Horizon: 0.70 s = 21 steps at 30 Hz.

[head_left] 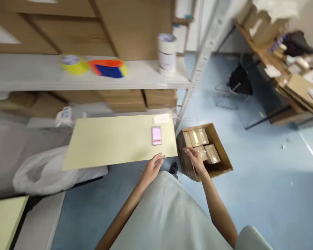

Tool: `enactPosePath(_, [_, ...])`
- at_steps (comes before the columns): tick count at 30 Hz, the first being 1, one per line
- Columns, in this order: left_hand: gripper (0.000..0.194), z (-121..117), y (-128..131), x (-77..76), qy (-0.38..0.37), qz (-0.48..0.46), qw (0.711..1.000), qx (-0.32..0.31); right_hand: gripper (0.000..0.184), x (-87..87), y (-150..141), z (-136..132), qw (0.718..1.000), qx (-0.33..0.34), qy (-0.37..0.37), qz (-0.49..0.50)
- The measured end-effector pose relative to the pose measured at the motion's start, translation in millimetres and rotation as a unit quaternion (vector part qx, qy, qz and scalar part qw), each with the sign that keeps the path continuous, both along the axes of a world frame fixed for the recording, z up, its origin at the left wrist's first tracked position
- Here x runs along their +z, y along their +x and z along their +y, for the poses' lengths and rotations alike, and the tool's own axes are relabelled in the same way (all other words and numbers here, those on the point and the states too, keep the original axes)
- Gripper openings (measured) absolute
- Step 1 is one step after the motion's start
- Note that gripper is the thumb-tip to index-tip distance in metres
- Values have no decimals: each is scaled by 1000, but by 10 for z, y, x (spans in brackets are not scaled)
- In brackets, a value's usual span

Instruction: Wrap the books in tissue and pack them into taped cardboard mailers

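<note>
My left hand (152,168) hovers by the front edge of a pale yellow board (114,139), its fingers loosely stretched and nothing in them. On that board, just beyond my fingertips, lies a phone (157,135) with a lit pinkish screen. Behind the phone is a small white flat item (161,118). My right hand (194,159) is over the left side of an open cardboard box (223,147), fingers extended and holding nothing. Inside the box are several small brown packages (212,153) in shiny clear wrap. Whether my right fingertips touch the box cannot be made out.
A metal shelf (135,83) with large cartons stands behind the board, carrying stacked white tape rolls (167,55) and a yellow roll (74,64). A white plastic bag (47,170) hangs at left. A chair (240,80) and a cluttered desk (272,66) are at right.
</note>
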<state>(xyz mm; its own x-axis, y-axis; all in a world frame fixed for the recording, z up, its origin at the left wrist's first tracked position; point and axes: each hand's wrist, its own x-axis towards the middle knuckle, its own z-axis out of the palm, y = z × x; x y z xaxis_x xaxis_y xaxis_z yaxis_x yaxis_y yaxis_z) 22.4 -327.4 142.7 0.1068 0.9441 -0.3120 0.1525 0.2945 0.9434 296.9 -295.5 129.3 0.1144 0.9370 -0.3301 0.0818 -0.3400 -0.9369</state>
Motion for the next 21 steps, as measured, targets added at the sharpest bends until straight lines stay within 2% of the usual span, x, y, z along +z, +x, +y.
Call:
enactPosePath(2, [63, -381, -566, 65, 19, -4, 996, 87, 60, 179, -600, 14, 997, 74, 16, -6])
enactPosePath(5, [63, -1046, -1398, 96, 28, -1, 975, 221, 57, 335, -1565, -47, 980, 198, 27, -14])
enactPosePath(8, [64, -1756, -2111, 95, 26, 1, 934, 355, 57, 397, -2554, -195, 947, 321, 30, -4])
enactPosePath(10, [64, -2215, -2490, 100, 27, -5, 897, 440, 58, 424, -3193, -342, 920, 390, 32, 3])
enactPosePath(15, [64, -3179, -3136, 101, 23, -17, 803, 596, 54, 511, -4597, -796, 836, 547, 30, -4])
enactPosePath(18, [66, -3591, -3387, 47, 7, -22, 752, 658, 53, 520, -5290, -1043, 784, 620, 23, -4])
enactPosePath(21, [70, -3906, -3606, -23, -7, -26, 710, 704, 55, 444, -5909, -1253, 741, 671, 13, -8])
